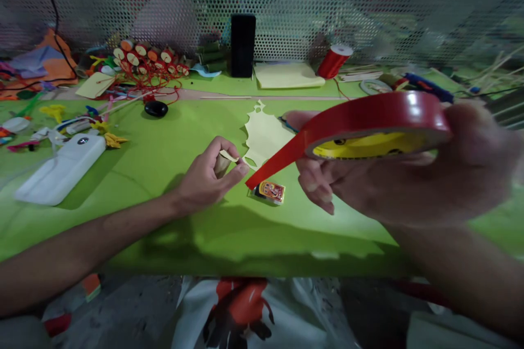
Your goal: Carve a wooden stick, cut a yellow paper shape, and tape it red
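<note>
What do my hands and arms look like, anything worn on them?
Your ungloved left hand and ungloved right hand show no rings. Both forearms are bare, no sleeves or watch visible. Below, pale fabric carries a red and dark print, possibly your clothing.

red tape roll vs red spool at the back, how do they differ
The tape roll is in the right hand; the spool sits on the table. The tape roll has a flat strip out, the spool a thin thread. The tape roll's inside is yellow, the spool's end white. Both are red.
</note>
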A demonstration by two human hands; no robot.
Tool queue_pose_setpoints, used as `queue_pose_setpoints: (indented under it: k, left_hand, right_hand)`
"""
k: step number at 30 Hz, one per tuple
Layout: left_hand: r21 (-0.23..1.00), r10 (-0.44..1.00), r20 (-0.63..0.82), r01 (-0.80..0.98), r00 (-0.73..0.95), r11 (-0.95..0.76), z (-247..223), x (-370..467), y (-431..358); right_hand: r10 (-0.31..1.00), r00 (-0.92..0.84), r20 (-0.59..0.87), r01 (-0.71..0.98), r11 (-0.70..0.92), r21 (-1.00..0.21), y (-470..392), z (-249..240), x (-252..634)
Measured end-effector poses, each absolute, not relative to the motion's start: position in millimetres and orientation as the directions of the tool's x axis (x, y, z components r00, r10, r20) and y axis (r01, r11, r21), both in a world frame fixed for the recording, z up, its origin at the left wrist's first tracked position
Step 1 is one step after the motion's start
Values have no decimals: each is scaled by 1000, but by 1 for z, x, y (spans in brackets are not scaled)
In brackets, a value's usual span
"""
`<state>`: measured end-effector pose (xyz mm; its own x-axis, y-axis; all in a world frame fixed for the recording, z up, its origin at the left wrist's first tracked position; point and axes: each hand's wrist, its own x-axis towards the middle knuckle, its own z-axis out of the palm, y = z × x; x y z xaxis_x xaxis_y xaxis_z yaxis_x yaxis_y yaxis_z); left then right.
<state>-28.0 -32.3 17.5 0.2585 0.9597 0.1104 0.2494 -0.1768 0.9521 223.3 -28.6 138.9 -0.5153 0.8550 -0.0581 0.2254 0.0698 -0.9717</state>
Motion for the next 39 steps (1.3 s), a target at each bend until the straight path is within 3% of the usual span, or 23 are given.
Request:
queue_pose_setpoints:
  k: [3,6,9,16,25,31,36,39]
  left_hand:
    - [961,953,138,196,271,-195,19,-29,-33]
    - [952,938,234,134,254,-274,26,-28,-33]
    - [943,925,288,94,248,-319,36,-25,-35]
    - [967,937,255,-33,238,-254,44,-17,-40]
    - [948,932,315,-19,181,-317,47,-22,-42]
    - [928,919,359,45,163,-370,45,-23,-45]
    - [898,900,414,102,137,-428,44,-23,-41]
    - [886,889,430,116,157,-449,42,-22,-40]
  right_hand:
    - [835,-540,-102,2,-120,-993,-26,123,223]
    - [824,-564,-50,-86,-119,-989,-22,104,221]
    - [826,-562,-32,-60,-80,-995,-18,91,219]
    - [822,-568,43,18,64,-998,-14,91,207]
    - [695,-718,24,3,37,-999,-4,93,215]
    - [664,-748,15,141,181,-973,3,91,233]
    - [611,-781,-127,137,-32,-990,2,89,236]
    - [619,-764,-181,170,-77,-982,-3,89,228]
